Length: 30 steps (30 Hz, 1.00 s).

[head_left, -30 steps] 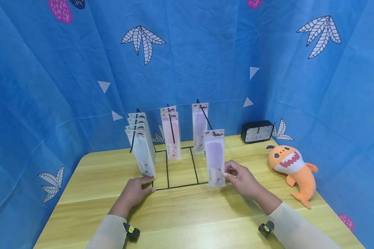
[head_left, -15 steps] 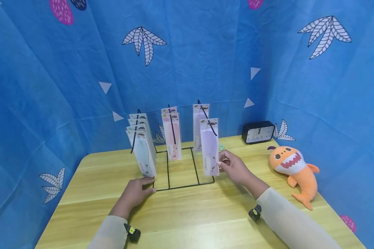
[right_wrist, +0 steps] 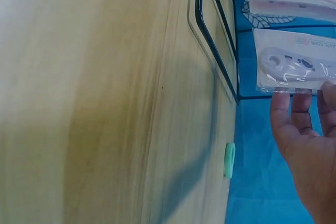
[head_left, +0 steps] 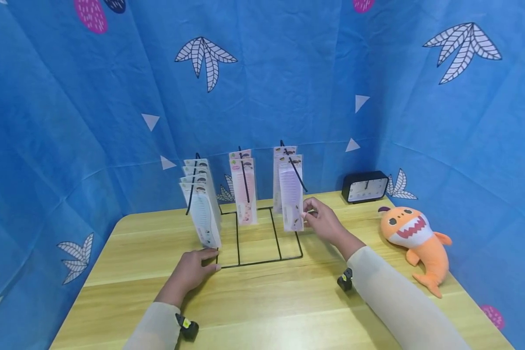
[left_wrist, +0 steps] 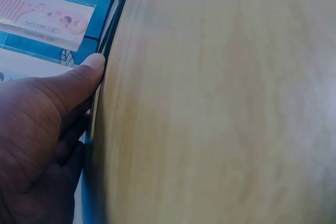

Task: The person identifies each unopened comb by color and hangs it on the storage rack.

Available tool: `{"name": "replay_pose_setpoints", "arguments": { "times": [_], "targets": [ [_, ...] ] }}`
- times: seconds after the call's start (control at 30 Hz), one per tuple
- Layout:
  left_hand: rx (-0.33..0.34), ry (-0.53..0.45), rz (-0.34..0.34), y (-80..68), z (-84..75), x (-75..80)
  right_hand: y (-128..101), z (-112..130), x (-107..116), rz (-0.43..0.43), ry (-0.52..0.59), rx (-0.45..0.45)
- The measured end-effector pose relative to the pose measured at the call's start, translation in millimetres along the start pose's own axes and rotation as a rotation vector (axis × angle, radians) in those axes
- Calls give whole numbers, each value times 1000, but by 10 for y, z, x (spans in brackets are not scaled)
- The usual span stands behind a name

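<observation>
My right hand (head_left: 325,223) pinches the lower right edge of a packaged purple comb (head_left: 291,194), also close in the right wrist view. Its card hangs on the right hook of a black wire display rack (head_left: 258,263), in front of another purple comb pack (head_left: 277,194). The left hand (head_left: 192,272) holds the rack's front left corner, thumb on the front bar and index finger at the side bar; in the left wrist view the thumb (left_wrist: 86,74) lies against the black wire. Packaged pink combs (head_left: 245,194) hang on the middle hook, and several green comb packs (head_left: 203,214) on the left one.
A black clock (head_left: 365,187) stands at the table's back right. The orange plush shark (head_left: 420,243) lies along the right side. A small green ring-like item (right_wrist: 229,160) lies right of the rack. Blue patterned cloth (head_left: 262,97) surrounds the wooden table (head_left: 253,311).
My right hand has moved back and left with the purple comb pack, whose card went onto the right hook and slid back along it. The left hand has stayed at the rack's corner.
</observation>
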<state>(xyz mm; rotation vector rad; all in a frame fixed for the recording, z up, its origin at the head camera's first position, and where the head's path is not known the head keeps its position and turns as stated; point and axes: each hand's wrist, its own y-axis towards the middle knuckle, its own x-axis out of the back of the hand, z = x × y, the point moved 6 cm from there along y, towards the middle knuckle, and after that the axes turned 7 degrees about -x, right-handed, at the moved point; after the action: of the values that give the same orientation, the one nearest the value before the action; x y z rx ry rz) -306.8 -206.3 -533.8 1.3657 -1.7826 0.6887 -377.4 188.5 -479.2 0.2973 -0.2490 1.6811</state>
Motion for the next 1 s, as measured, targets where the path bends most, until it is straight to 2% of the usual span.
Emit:
{"name": "replay_pose_setpoints", "arguments": {
  "times": [0.33,0.6,1.0],
  "targets": [
    [-1,10,-3,5,-4,7,144,-11,-48,-5,-13,-9],
    [10,2,7,11,-15,-2,184,-3,-36,-48,-54,15],
    [11,8,43,162,50,-47,145,-82,68,-90,-103,-20]
  ]
}}
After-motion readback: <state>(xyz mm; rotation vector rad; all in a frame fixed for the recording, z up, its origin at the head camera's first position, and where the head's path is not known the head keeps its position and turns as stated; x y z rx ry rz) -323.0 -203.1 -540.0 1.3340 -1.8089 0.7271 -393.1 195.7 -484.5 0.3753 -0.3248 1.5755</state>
